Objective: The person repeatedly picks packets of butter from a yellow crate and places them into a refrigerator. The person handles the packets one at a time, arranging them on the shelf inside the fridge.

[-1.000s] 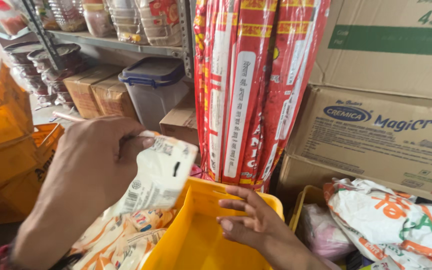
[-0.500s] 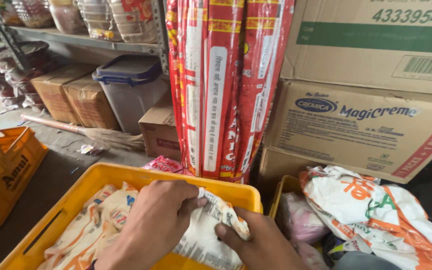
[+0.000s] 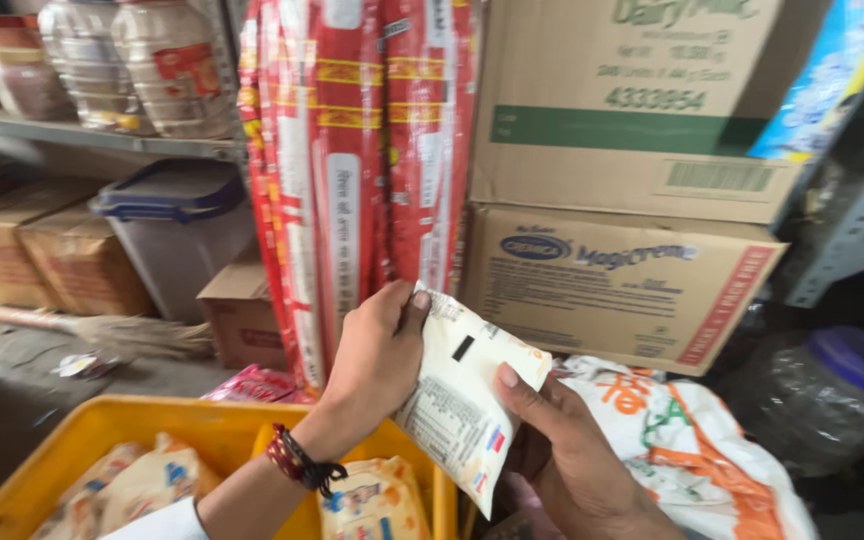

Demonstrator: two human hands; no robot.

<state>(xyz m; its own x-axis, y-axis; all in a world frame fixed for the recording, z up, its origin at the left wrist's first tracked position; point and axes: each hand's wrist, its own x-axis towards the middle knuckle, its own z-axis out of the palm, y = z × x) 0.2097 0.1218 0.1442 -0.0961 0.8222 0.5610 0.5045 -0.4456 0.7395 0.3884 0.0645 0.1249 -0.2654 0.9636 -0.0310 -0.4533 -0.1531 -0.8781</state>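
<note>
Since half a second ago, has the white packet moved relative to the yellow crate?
Yes. The white packet, held by both hands, has come up from the yellow crate and right, past its right rim.

The left hand is raised from the lower left, its back to the camera, forearm slanting up from a white sleeve, a dark red and black thread band round the wrist. Its thumb points up and the fingers are curled in a pinch. The right hand comes up from the lower edge, thumb stretched up and to the left, fingers cupped behind, hidden.
</note>
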